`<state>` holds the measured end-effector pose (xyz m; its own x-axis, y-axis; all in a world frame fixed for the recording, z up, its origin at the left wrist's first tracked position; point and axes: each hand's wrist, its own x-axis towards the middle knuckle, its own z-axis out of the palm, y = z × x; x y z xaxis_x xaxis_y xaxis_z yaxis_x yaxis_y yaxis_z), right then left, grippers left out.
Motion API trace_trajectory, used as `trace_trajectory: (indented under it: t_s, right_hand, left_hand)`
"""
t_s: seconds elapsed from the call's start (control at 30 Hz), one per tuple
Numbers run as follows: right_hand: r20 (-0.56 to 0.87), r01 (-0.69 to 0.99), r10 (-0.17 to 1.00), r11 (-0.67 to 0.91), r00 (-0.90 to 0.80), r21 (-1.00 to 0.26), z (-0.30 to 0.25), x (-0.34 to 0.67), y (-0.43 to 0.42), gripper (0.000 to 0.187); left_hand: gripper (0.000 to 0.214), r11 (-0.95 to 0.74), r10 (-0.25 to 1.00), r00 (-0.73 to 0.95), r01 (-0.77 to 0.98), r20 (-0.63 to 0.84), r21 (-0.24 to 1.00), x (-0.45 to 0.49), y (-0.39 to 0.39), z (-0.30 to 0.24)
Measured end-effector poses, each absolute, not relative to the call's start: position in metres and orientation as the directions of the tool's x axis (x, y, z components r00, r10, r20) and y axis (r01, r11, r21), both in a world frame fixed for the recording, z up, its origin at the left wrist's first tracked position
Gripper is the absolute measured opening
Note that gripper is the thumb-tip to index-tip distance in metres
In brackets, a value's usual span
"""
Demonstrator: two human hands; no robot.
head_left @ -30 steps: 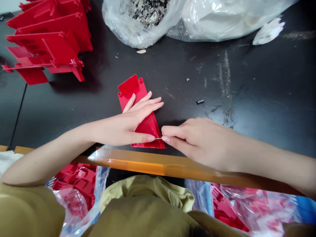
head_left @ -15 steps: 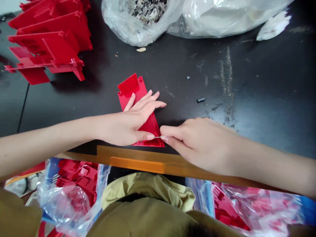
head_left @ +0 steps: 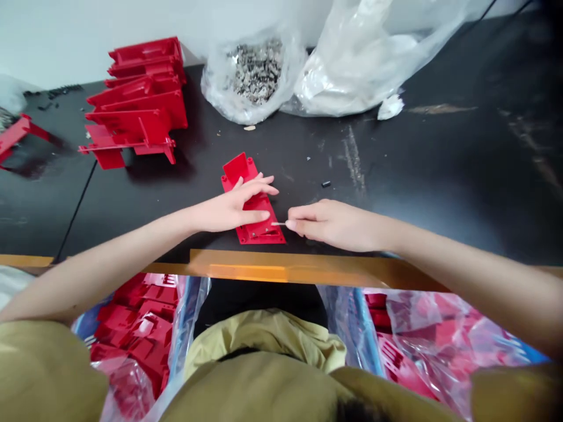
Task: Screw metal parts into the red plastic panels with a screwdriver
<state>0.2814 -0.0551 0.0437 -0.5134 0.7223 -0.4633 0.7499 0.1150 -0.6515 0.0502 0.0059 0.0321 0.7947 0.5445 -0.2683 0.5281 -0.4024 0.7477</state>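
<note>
My left hand (head_left: 233, 208) lies over a flat red plastic part (head_left: 254, 234) on the dark table, holding it with fingers spread and thumb along its lower side. The part has small round posts at its far end, and my palm and fingers hide its middle. My right hand (head_left: 329, 225) pinches a thin metal pin (head_left: 278, 223) between thumb and forefinger. The pin's tip points left, close to the part's right edge and my left thumb.
Stacked red plastic parts (head_left: 136, 105) stand at the far left, beside a clear bag of silver metal pieces (head_left: 257, 73) and a white plastic bag (head_left: 347, 70). A small black cylinder (head_left: 325, 183) lies on the table (head_left: 417, 176). Below its orange edge (head_left: 281, 269) are bags of red parts.
The view has tilted up and widened, so everything looks smaller. My right hand has drawn slightly away from the red part, with the pin still pinched.
</note>
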Motion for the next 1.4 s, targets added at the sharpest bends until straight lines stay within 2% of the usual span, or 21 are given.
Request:
trace_trajectory:
  t_s: [0.07,0.13,0.2,0.37,0.53,0.63,0.83,1.07,1.13,1.2,1.3,1.4]
  right_hand:
    - [-0.354,0.746,0.843,0.082,-0.406,-0.661,0.04,0.291,-0.065,0.034]
    - [-0.205,0.808,0.943,0.097,-0.261,-0.581,0.034,0.301,-0.077,0.031]
    - [-0.059,0.87,0.983,0.124,-0.172,-0.477,0.026,0.308,-0.087,0.029]
    - [0.152,0.912,0.962,0.263,-0.225,-0.316,0.004,0.319,-0.102,0.038]
    - [0.451,0.924,0.881,0.281,-0.142,-0.258,-0.018,0.315,-0.105,0.033]
    - [0.501,0.904,0.851,0.327,-0.156,-0.275,-0.021,0.301,-0.113,0.029]
    - [0.526,0.826,0.822,0.443,-0.218,-0.349,-0.026,0.263,-0.132,0.021]
    - [0.576,0.687,0.795,0.528,-0.192,-0.499,-0.029,0.255,-0.141,0.038]
    - [0.577,0.673,0.797,0.527,-0.178,-0.52,-0.028,0.254,-0.147,0.044]
    - [0.596,0.668,0.787,0.531,-0.16,-0.521,-0.025,0.251,-0.156,0.042]
    - [0.682,0.656,0.723,0.569,-0.112,-0.496,-0.018,0.245,-0.172,0.047]
    - [0.753,0.701,0.649,0.588,-0.11,-0.404,-0.012,0.241,-0.186,0.035]
  left_hand:
    - [0.05,-0.442,0.608,0.783,0.472,-0.131,0.763,0.041,0.001,0.035]
    - [0.046,-0.528,0.629,0.777,0.457,-0.031,0.715,0.033,-0.006,0.038]
    - [0.047,-0.613,0.615,0.789,0.476,0.003,0.631,0.026,-0.015,0.038]
    - [0.049,-0.797,0.521,0.849,0.447,0.089,0.407,0.021,-0.037,0.026]
    - [0.035,-0.878,0.479,0.806,0.438,0.348,0.194,0.023,-0.057,0.003]
    - [0.033,-0.866,0.49,0.742,0.473,0.457,0.16,0.029,-0.065,-0.009]
    - [0.018,-0.847,0.507,0.627,0.49,0.591,0.206,0.043,-0.071,-0.024]
    - [0.013,-0.883,0.465,0.565,0.358,0.682,0.304,0.037,-0.093,-0.013]
    - [0.012,-0.876,0.481,0.522,0.32,0.705,0.361,0.035,-0.103,-0.002]
    - [0.007,-0.876,0.482,0.474,0.256,0.736,0.408,0.035,-0.114,0.01]
    - [0.011,-0.93,0.363,0.49,0.142,0.793,0.338,0.039,-0.131,0.027]
    - [0.014,-0.958,0.243,0.485,-0.013,0.84,0.285,0.047,-0.144,0.035]
